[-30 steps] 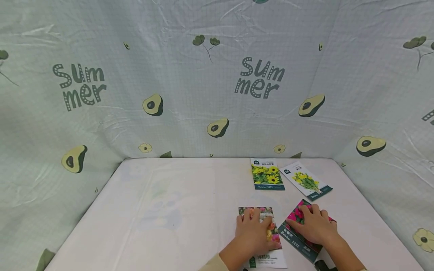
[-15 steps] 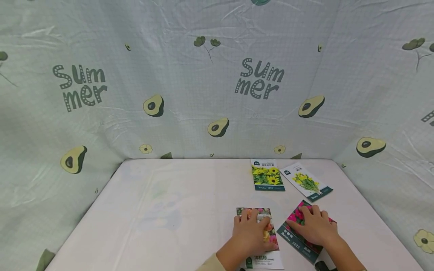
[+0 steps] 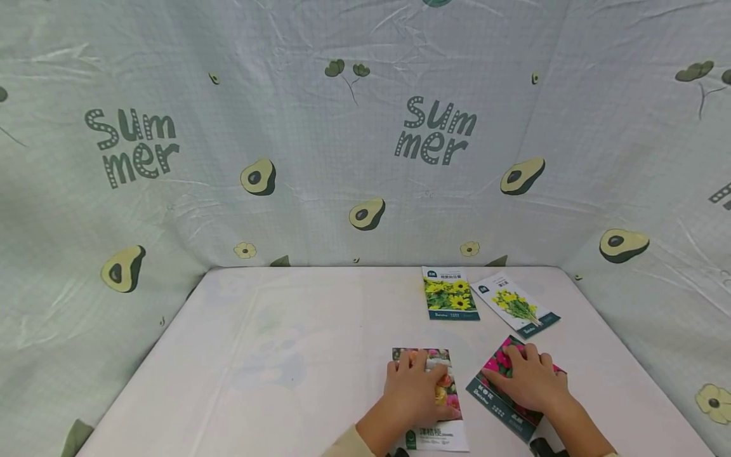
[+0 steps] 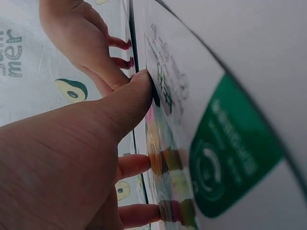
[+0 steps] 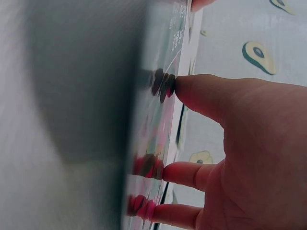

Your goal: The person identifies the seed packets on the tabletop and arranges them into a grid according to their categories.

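Observation:
My left hand rests on a seed packet with a mixed-colour flower picture and a white lower band. Its fingertips and thumb touch the packet's face, spread apart, as the left wrist view shows at the packet. To the right, a tilted seed packet with magenta flowers and a dark green band lies under my right hand. In the right wrist view the thumb and two fingertips press on its glossy face. The hands cover part of both pictures.
Farther back on the white table lie two more packets: one with yellow daisy-like flowers and a slanted one with a yellow bouquet. A pale curtain printed with avocados hangs behind the table.
My left hand has slid its packet a little to the left, widening the gap to the magenta packet. The right hand and the two back packets stay where they were.

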### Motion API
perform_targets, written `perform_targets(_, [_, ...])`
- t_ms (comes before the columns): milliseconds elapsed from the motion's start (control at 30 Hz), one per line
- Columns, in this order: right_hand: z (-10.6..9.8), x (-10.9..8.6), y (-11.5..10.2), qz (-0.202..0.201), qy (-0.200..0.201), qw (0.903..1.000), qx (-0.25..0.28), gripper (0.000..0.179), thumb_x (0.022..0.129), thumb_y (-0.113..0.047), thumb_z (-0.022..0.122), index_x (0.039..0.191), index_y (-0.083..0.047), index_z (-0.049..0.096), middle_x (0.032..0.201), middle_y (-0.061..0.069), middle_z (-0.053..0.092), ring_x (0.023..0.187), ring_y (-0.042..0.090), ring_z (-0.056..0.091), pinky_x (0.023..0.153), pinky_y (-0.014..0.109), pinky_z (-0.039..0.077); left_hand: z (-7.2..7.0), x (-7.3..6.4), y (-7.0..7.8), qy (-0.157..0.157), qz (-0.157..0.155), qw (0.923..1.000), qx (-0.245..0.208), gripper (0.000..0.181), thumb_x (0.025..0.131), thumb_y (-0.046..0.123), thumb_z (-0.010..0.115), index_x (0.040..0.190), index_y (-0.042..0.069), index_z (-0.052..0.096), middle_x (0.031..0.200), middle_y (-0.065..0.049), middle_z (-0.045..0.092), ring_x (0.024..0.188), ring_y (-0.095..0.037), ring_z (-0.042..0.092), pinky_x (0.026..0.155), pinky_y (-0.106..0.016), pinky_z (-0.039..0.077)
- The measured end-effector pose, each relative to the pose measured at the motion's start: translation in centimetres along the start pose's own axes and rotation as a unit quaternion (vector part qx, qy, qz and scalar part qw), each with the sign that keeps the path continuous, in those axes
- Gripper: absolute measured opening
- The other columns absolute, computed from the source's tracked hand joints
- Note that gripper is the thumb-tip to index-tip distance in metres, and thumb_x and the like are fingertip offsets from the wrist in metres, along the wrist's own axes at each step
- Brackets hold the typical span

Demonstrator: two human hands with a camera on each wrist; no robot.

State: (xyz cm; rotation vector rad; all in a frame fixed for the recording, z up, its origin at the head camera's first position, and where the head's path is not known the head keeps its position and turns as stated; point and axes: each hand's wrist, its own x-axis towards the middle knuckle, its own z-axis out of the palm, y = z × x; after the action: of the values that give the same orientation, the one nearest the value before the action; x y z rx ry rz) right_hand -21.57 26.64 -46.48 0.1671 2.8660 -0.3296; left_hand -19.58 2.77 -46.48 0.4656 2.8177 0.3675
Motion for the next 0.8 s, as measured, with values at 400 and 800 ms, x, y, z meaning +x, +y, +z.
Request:
perform_targets(400, [0.2, 0.1, 0.2, 0.000, -0.003, 1.0000, 0.005, 0.114, 0.077, -0.089, 0.057, 0.149, 0.000, 0.045, 0.137, 0.037, 0.036, 0.118, 0.056, 0.035, 0.094, 0.079, 0.033, -0.1, -0.5, -0.6, 0.010, -0.002, 0.9999, 0.004, 0.076, 0.075, 0.075, 0.073, 0.143, 0.047, 0.054, 0.154, -0.001, 0.044, 0.137, -0.033, 0.038, 0.108, -0.057, 0.038])
perform_targets(800, [0.0, 0.0, 0.2, -0.001, -0.003, 1.0000, 0.005, 0.115, 0.077, -0.088, 0.057, 0.149, 0.000, 0.045, 0.136, 0.037, 0.036, 0.117, 0.056, 0.034, 0.094, 0.079, 0.033, 0.1, -0.8, -1.6, 0.017, -0.001, 0.9998, -0.009, 0.075, 0.076, 0.073, 0.073, 0.142, 0.046, 0.055, 0.156, -0.004, 0.043, 0.139, -0.037, 0.036, 0.109, -0.059, 0.036])
